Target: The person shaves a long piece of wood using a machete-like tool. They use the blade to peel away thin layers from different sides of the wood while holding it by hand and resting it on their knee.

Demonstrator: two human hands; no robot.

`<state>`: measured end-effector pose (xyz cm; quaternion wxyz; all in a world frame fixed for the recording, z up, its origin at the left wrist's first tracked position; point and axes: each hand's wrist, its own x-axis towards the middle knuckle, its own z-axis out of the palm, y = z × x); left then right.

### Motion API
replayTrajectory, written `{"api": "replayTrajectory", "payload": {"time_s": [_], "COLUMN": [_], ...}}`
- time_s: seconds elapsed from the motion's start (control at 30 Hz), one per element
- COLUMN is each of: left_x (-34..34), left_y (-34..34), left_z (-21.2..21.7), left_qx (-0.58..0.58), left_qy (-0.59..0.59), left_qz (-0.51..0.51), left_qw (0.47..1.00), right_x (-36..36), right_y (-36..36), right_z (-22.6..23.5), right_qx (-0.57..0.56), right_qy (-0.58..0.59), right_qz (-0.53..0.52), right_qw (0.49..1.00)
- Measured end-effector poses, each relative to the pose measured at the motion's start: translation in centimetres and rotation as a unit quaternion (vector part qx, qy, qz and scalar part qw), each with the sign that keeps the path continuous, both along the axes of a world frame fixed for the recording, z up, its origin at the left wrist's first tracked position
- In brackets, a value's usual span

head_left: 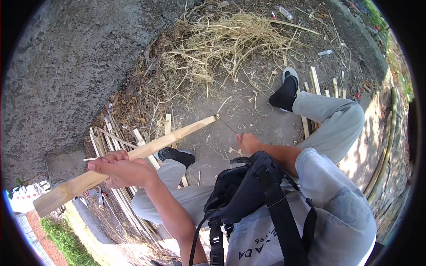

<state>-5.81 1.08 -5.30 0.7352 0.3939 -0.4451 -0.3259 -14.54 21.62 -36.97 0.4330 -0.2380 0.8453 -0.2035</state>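
The left hand [122, 170] gripped a bamboo slat [128, 162], fingers wrapped tight, slanting up toward the right. The right hand [247, 142] closed on a knife [224, 122] at the slat's far end. Best to steady the slat and push away from the legs.

rough grey concrete ground [66, 66], pile of pale dry straw shavings [226, 37], flat split bamboo strips [117, 146] lying beside it

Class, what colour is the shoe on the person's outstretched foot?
Black shoe with a white sole, seen in the head view.
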Motion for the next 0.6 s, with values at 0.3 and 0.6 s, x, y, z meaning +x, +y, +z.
{"api": "replayTrajectory", "payload": {"time_s": [0.3,0.6], "left_x": [0.2,0.6], "left_y": [0.3,-0.4], "left_z": [0.0,0.3], "left_qx": [0.013,0.022], "left_qy": [0.001,0.002], "left_qz": [0.010,0.005], "left_qw": [1.000,1.000], "right_x": [0.5,2.1], "right_y": [0.7,-1.1], "right_z": [-0.8,-0.2], "right_qx": [-0.003,-0.098], "right_qy": [0.020,-0.008], "right_qz": [-0.003,-0.040], "right_qw": [1.000,0.994]}}
